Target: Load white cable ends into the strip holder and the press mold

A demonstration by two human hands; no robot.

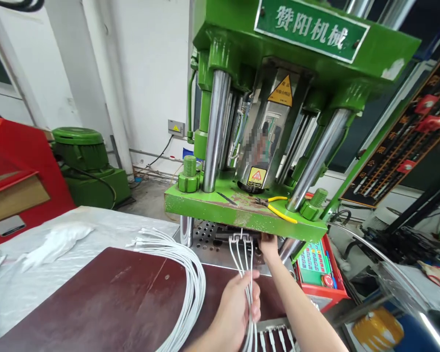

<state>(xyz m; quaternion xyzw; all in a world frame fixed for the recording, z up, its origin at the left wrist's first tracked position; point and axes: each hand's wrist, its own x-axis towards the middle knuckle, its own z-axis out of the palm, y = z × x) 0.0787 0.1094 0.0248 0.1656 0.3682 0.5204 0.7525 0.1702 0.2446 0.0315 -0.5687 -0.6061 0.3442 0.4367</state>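
My left hand (238, 305) is closed around several white cables (248, 278), which run up to a molded white connector piece (241, 238) under the green press plate. My right hand (269, 246) reaches beneath that plate, to the right of the connector piece, beside a dark metal mold (223, 235). Its fingers are mostly hidden by the plate's edge, so what they touch cannot be made out. A looped bundle of white cables (196, 278) lies on the brown board (132, 298) left of my left hand.
The green press (242, 215) stands ahead, with yellow-handled pliers (278, 210) on its plate. At right is a red control box (324, 274) with buttons. A metal fixture (275, 323) with white cable ends sits below my right forearm. White plastic sheeting (106, 227) covers the table at left.
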